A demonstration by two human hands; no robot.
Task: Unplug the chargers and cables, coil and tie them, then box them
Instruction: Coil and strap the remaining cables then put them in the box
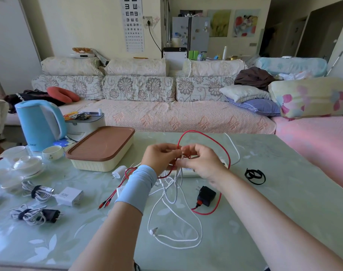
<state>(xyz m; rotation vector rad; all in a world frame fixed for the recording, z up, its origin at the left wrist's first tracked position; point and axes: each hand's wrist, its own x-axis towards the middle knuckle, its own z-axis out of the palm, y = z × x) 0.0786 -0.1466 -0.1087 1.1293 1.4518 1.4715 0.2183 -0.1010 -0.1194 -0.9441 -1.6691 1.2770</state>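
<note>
A: Where do things stand?

B: Both hands are up over the table (284, 192). The left hand (162, 155) pinches the red cable (205, 138) with curled fingers. The right hand (201, 163) pinches it too, just beside the left, where red and white strands cross. A big red loop stands up behind the knuckles.

A: And the rest of it?

B: The red cable runs down to the black charger (206, 195) and is plugged into it, on the table near the right wrist. The white cable (176, 223) lies in loose loops under and in front of both hands, tangled with the red.

A: So what can go wrong?

B: The tangle, I'd say. Pull the red loop hard and it may cinch round the white strands into a knot. It could also drag the black charger across the smooth top. Coil the red with white caught inside and the bundle won't tie cleanly.

A: Anything nearby at risk?

B: The cups (52, 152) sit well apart at the left, so there's little danger there. The ties (254, 176) lie near, to the right, and a swinging loop could sweep them towards the edge.

A: The box?

B: The box (92, 163) is left of the hands, with its lid (102, 143) on. Two tied bundles (36, 191) lie at the near left, not yet boxed. The lid has to come off first.
</note>
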